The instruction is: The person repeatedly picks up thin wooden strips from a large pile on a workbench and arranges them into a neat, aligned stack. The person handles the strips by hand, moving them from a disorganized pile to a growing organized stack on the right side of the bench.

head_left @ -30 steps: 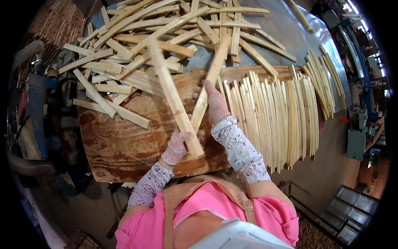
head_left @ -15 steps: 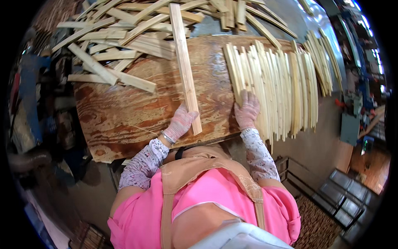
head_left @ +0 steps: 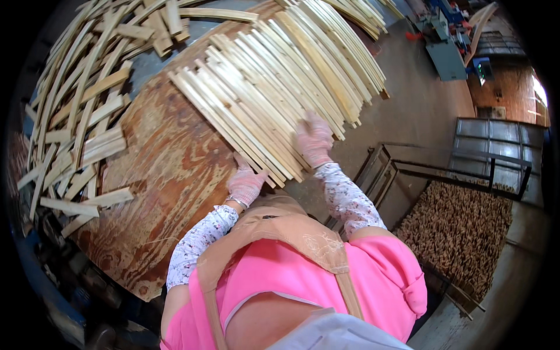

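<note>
A row of pale wooden strips (head_left: 256,87) lies side by side and slanted on the worn plywood tabletop (head_left: 169,169). At the near left corner of this row is my left hand (head_left: 245,185), in a pinkish-white knit glove. Its index finger and thumb are spread against the end of the outermost strip. My right hand (head_left: 315,143), gloved the same way, rests over the near ends of strips farther right. Its fingers reach forward over the wood and are slightly blurred; no strip is lifted in either hand.
Loose wooden pieces (head_left: 87,116) lie in a jumbled heap at the left and far left. A dark metal frame (head_left: 385,163) stands on the floor to my right, near a large stack of upright wood pieces (head_left: 455,233). Farther off is a grey-green machine box (head_left: 446,58).
My view has turned right. The strip my left hand held apart is now out of that grasp, and the hand is at the row's left edge. My right hand has shifted rightward along the row.
</note>
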